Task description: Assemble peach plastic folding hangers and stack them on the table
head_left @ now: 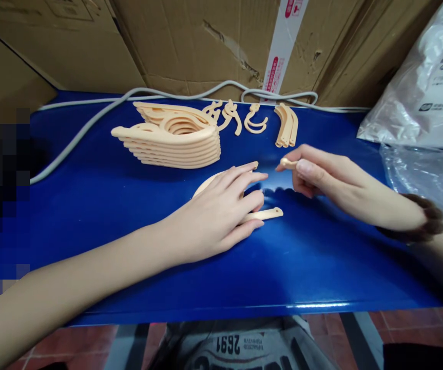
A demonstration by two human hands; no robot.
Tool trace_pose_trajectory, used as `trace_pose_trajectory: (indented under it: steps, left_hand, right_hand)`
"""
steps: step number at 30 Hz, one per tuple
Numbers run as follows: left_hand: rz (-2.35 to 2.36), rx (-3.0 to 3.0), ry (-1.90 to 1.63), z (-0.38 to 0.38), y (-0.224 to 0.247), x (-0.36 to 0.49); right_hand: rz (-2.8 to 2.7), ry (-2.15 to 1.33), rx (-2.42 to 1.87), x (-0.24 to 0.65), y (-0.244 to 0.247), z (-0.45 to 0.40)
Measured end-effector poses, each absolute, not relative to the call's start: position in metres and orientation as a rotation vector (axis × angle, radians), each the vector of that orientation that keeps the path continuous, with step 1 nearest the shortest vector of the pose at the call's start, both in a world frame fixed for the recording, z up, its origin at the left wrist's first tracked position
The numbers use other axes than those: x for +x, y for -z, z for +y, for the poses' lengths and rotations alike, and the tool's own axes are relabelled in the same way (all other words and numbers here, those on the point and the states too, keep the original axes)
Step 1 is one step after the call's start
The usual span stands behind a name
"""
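My left hand (229,208) lies over a beige plastic hanger piece (269,213) on the blue table, gripping it between thumb and fingers. Much of that piece is hidden by the palm; a narrow end with a small hole sticks out to the right, and a curved edge shows above the knuckles. To the right, my right hand (317,172) pinches a small beige plastic part (289,164) between thumb and forefinger, a short way off the left hand's piece. Most of this part is covered by the fingers, so its full shape cannot be made out.
A stack of beige hanger bodies (171,149) stands behind my left hand. Several beige hooks (255,122) and curved hanger arms (287,126) lie farther back. A grey cable (86,133) runs along the cardboard boxes (190,46). Clear plastic bags (417,97) sit at right.
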State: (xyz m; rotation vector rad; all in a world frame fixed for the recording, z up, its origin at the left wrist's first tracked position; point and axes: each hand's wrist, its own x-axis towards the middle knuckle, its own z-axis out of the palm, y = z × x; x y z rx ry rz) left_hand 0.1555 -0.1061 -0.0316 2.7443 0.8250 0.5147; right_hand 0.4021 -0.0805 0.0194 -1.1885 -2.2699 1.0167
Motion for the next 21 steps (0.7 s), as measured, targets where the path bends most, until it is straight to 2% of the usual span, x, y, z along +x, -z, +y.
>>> trace_pose_trajectory:
  steps: [3, 7, 21]
  left_hand:
    - [0.837, 2.735, -0.511, -0.1051, 0.0325, 0.1559]
    - [0.875, 2.697, -0.511, -0.1028, 0.0314, 0.1542]
    - [0.885, 2.566, -0.633, -0.0988, 0.0303, 0.1515]
  right_hand:
    - [-2.557, -0.728, -1.221, 0.4079, -0.0186, -0.0774]
    - [-2.691, -0.586, -1.25, 0.4115, -0.0168, -0.075]
    - [-2.717, -0.745, -1.102, 0.4054, -0.0175, -0.0809]
